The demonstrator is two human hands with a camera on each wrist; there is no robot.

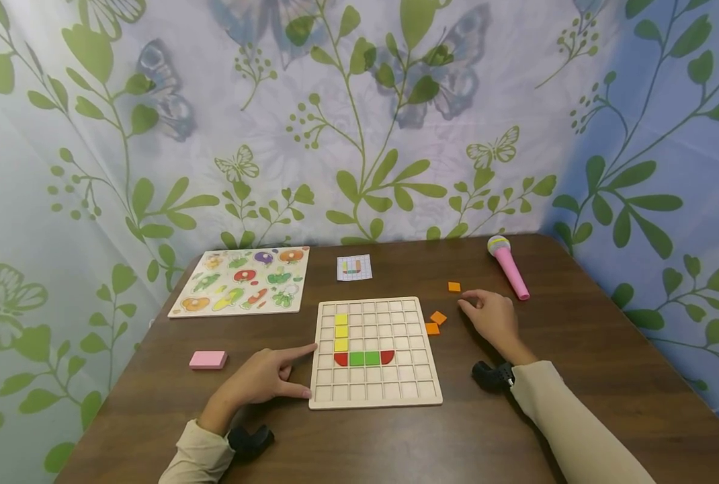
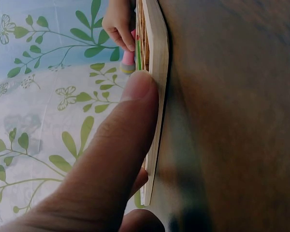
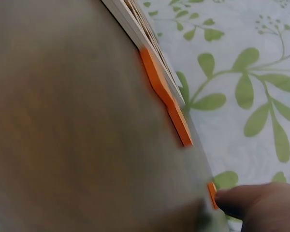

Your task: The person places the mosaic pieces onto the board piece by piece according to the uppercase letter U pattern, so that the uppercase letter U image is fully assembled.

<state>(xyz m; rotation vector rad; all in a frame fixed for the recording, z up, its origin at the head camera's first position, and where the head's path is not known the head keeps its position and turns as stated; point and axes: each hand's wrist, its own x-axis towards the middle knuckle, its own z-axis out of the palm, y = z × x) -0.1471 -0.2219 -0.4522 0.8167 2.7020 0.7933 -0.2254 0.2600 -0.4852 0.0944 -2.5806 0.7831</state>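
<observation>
A wooden grid board (image 1: pixel 396 349) lies on the table, with a column of yellow square tiles (image 1: pixel 341 331) on it. Below that column runs a row of two green tiles (image 1: pixel 364 359) between two red rounded pieces (image 1: pixel 386 357). My left hand (image 1: pixel 259 376) touches the board's left edge with index finger and thumb stretched apart; the left wrist view shows that thumb (image 2: pixel 130 116) against the wooden rim. Over the table to the right, my right hand (image 1: pixel 494 321) holds nothing, its fingertips close to a loose orange tile (image 1: pixel 453 287). Two more orange tiles (image 1: pixel 438 318) lie beside the board's right edge.
Behind the board lies a small card (image 1: pixel 354 267) with a printed coloured grid pattern. A vegetable puzzle board (image 1: pixel 238 282) is at the back left, a pink block (image 1: pixel 208 360) at the left. A pink toy microphone (image 1: pixel 509 267) lies at the back right.
</observation>
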